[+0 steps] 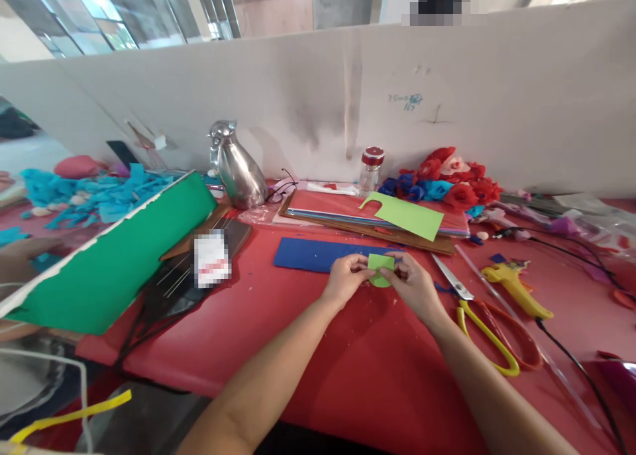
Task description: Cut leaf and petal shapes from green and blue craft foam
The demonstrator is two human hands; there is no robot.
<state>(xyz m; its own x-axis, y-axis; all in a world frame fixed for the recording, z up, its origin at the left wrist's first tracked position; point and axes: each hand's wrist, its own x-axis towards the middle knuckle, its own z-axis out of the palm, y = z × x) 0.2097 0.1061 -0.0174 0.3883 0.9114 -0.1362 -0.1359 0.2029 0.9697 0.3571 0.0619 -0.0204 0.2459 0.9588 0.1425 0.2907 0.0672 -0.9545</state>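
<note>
A small light green paper piece (pixel 381 261) with a rounded lower edge is pinched between both my hands, above the red table. My left hand (pixel 346 277) closes on its left side with thumb and fingers. On the other side my right hand (pixel 411 281) grips it the same way. Just behind my hands lies a dark blue strip (pixel 305 254), partly hidden by them. A light green sheet (pixel 411 215) with a curved cutout rests on a stack of coloured sheets (pixel 322 210) farther back. Scissors (pixel 467 296) with yellow and red handles lie open right of my right hand.
A yellow glue gun (pixel 521 289) with a black cord lies at the right. Red and blue paper flowers (pixel 457 177), a red-lidded glass jar (pixel 370 170) and a steel jug (pixel 238 167) stand along the back. A green board (pixel 119 263) leans at left near blue paper scraps (pixel 109 193).
</note>
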